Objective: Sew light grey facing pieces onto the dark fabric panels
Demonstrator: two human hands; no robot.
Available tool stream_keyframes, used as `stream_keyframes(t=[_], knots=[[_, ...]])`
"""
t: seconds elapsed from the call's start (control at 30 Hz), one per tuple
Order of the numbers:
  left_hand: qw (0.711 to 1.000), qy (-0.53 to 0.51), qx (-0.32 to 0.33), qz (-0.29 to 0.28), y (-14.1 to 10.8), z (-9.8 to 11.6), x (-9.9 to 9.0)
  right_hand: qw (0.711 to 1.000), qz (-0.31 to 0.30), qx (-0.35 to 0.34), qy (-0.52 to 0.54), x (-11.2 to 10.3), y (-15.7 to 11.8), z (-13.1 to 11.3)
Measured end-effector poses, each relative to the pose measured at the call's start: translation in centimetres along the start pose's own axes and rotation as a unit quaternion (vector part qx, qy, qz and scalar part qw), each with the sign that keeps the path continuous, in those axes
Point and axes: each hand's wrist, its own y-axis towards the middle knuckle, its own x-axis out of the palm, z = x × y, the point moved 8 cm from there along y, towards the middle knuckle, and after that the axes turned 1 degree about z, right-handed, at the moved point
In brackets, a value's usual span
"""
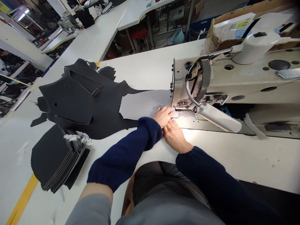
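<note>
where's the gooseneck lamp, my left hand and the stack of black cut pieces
gooseneck lamp (219, 117), head view, on its white shade
left hand (163, 116), head view, on the back of the hand
stack of black cut pieces (55, 157), head view, on the top piece

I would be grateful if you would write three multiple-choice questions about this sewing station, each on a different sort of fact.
1. Where does the left hand rest?
A) On the pale sheet by the sewing machine
B) On the black stack
C) On the yellow strip

2. What colour are the sleeves?
A) Red
B) White
C) Navy

3. What state is the lamp in?
A) Switched off
B) Lit
C) Lying on the floor

1: A, its fingers lie on the sheet.
2: C, both sleeves show dark navy.
3: B, light falls on the table below it.
</note>
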Motion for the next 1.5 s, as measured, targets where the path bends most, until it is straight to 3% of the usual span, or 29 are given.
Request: stream_keyframes(t=[0.33, 0.5, 0.67, 0.8, 1.1, 1.3, 1.37, 1.43, 1.5], knots=[[1.000, -0.016, -0.023, 0.009, 2.6, -1.8, -0.7, 0.999, 0.031, 0.022, 0.011, 0.3, 1.5, 1.9], [0.999, -0.020, -0.037, 0.004, 2.7, -2.4, -0.6, 0.998, 0.044, 0.021, 0.045, -1.3, 0.0, 1.7], [1.000, -0.008, -0.028, 0.010, 2.3, -2.3, -0.6, 0.991, 0.087, 0.051, 0.087, -3.1, -2.9, 2.2], [0.999, -0.013, -0.028, 0.012, 1.6, -2.3, -0.8, 0.985, 0.118, 0.065, 0.110, -3.6, -3.5, 2.9], [0.989, -0.004, -0.145, -0.001, -1.2, -3.6, -0.3, 0.984, 0.133, 0.080, 0.090, -3.9, -3.1, 3.3], [0.981, -0.057, -0.166, -0.086, -1.4, -4.0, 0.2, 0.982, 0.122, 0.084, 0.119, -3.1, -2.6, 3.9], [0.980, -0.065, -0.163, -0.090, -1.3, -4.0, -0.4, 0.972, 0.120, 0.108, 0.168, -3.5, -3.0, 3.9], [0.981, -0.069, -0.154, -0.100, -2.0, -3.6, -0.9, 0.943, 0.117, 0.170, 0.262, -4.3, -4.4, 3.8], [0.981, -0.071, -0.137, -0.120, -4.0, -2.4, -1.1, 0.863, 0.089, 0.275, 0.415, -4.5, -7.2, 3.3]])
